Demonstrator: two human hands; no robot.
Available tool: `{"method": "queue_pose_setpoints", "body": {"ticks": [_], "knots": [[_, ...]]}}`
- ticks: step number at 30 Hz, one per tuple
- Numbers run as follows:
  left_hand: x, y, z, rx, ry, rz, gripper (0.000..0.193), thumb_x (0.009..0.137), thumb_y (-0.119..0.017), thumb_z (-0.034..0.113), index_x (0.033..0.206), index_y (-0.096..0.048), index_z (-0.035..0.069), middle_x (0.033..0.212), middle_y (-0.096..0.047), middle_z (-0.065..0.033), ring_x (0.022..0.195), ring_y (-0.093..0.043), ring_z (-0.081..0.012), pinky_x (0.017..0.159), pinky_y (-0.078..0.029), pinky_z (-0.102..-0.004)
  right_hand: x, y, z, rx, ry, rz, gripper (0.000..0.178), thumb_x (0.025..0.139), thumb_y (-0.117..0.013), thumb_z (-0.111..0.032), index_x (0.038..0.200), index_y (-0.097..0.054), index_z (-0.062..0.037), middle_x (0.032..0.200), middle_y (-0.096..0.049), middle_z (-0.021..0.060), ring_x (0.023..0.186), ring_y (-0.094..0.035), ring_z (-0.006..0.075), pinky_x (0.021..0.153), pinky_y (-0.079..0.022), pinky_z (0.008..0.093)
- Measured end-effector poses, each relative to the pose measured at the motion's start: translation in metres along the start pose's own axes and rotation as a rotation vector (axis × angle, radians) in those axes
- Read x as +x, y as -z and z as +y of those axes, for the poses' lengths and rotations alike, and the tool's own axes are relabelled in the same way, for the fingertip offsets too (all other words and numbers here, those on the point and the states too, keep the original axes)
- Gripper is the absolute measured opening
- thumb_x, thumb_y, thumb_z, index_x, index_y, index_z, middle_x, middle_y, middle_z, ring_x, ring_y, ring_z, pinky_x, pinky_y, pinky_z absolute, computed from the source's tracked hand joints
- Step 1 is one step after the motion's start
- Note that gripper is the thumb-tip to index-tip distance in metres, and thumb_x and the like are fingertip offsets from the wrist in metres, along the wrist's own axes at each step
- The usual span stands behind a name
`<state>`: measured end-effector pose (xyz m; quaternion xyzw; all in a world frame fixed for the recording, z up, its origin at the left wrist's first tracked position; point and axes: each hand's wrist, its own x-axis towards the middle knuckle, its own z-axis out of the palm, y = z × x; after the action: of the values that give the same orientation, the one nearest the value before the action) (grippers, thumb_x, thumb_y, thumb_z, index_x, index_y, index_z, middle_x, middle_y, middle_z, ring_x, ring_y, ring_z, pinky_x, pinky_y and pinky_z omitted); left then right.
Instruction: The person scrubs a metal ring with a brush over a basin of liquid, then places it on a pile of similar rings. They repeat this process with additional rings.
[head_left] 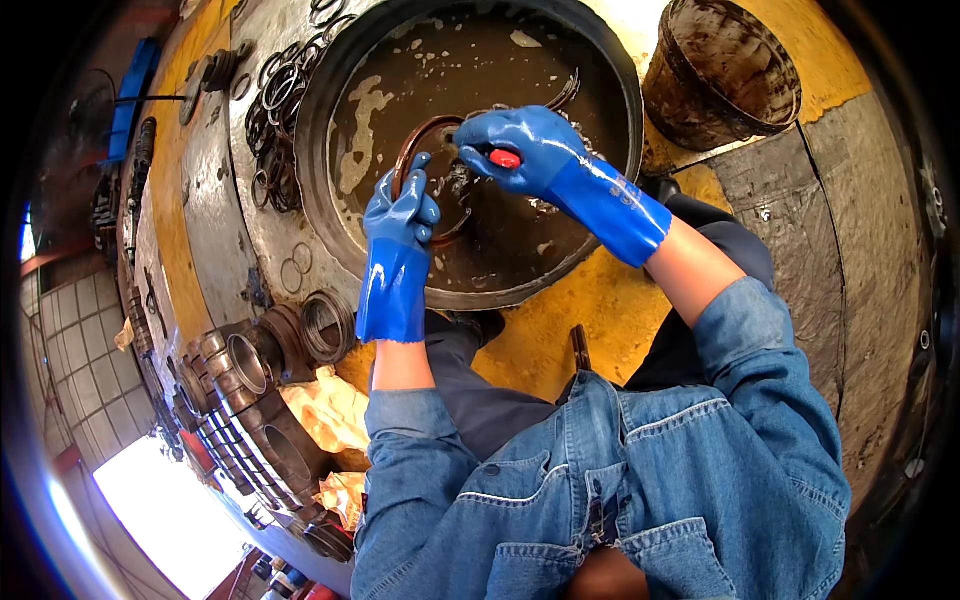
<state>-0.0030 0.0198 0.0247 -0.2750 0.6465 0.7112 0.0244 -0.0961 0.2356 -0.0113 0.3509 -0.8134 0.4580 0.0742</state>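
My left hand (397, 215), in a wet blue rubber glove, is closed on the left side of a reddish-brown metal ring (428, 128). The ring is held tilted over a wide dark round tub (312, 165) of murky brown liquid. My right hand (525, 148), gloved the same way, makes a fist around a tool with a red handle (505, 158). The tool's working end is mostly hidden by the glove and lies close to the ring's upper right. Splashes and foam show on the liquid below my right hand.
Many dark rings (280, 105) lie heaped left of the tub, with thin rings (296, 268) nearby. A grimy bucket (725, 75) stands at the right. Metal cylinders (253, 362) and crumpled brown paper (335, 408) are at lower left. My legs straddle the tub's near side.
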Motion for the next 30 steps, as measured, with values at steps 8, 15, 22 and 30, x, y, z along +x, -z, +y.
{"method": "queue_pose_setpoints", "body": {"ticks": [8,15,22,30], "knots": [[-0.003,-0.007,0.001,-0.005,-0.058,-0.033,0.030,0.105,-0.070,0.014,0.134,-0.073,0.005,0.063,-0.060,0.0006,0.044,-0.044,-0.0060,0.040,-0.029,-0.0233,-0.006,-0.007,0.000,0.317,-0.864,-0.381,0.032,0.092,-0.070,-0.037,0.097,-0.079,-0.0065,0.082,-0.074,0.0109,0.077,-0.068,0.0174,0.077,-0.055,0.0360],[0.001,0.000,-0.007,0.048,-0.069,-0.058,0.030,0.103,-0.071,0.015,0.131,-0.072,0.006,0.065,-0.064,-0.0006,0.047,-0.051,-0.0061,0.042,-0.034,-0.0224,-0.015,0.009,-0.045,0.794,-0.966,-0.326,0.035,0.089,-0.073,-0.036,0.093,-0.080,-0.0020,0.082,-0.075,0.0086,0.076,-0.066,0.0160,0.072,-0.052,0.0340],[-0.002,-0.009,-0.002,-0.010,-0.043,0.001,0.034,0.104,-0.070,0.015,0.137,-0.070,0.007,0.062,-0.058,0.0012,0.046,-0.046,-0.0065,0.041,-0.031,-0.0230,-0.014,0.003,-0.032,0.436,-0.874,-0.540,0.039,0.095,-0.075,-0.043,0.115,-0.080,-0.0100,0.101,-0.079,0.0072,0.091,-0.074,0.0177,0.086,-0.058,0.0333],[0.013,0.017,-0.006,-0.247,0.049,0.151,0.034,0.105,-0.069,0.017,0.138,-0.069,0.008,0.065,-0.054,0.0022,0.047,-0.040,-0.0066,0.040,-0.029,-0.0224,-0.023,-0.025,-0.022,-0.208,-0.449,-0.193,0.028,0.098,-0.067,-0.039,0.108,-0.081,-0.0172,0.104,-0.079,0.0107,0.098,-0.076,0.0333,0.086,-0.060,0.0426]]}}
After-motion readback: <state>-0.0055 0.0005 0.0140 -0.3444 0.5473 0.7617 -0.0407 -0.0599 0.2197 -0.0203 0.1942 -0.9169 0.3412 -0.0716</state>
